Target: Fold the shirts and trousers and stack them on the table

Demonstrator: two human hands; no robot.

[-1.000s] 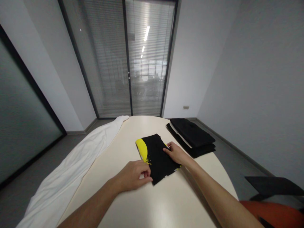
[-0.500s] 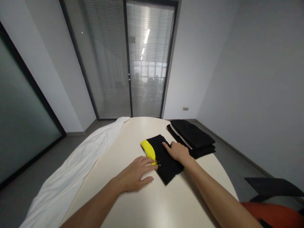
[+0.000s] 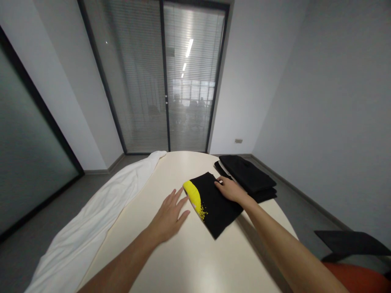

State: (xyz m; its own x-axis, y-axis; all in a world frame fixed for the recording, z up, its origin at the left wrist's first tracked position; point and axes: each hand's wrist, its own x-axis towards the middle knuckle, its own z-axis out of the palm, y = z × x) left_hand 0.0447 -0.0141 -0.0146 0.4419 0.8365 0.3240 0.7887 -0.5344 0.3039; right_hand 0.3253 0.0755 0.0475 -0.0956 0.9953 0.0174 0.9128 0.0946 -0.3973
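Note:
A folded black garment (image 3: 214,207) lies flat on the table, with a yellow patch and yellow speckles along its left edge. My right hand (image 3: 230,189) has its fingers curled on the garment's far right edge, gripping the fabric there. To the left, my left hand (image 3: 169,213) is open with fingers spread, its fingertips right by the yellow edge; whether they touch it I cannot tell. Beyond my right hand sits a stack of folded black cloth (image 3: 247,175), with a light strip showing between layers.
A white cloth (image 3: 116,195) drapes along the left edge of the round cream table (image 3: 183,162). At the lower right stands a chair with a red seat (image 3: 357,276) and a black armrest (image 3: 348,242). Glass panels with blinds (image 3: 189,114) rise behind.
My left hand has slid off the yellow part toward the left. My right hand has shifted slightly up and right, and the garment's right side now reaches further out.

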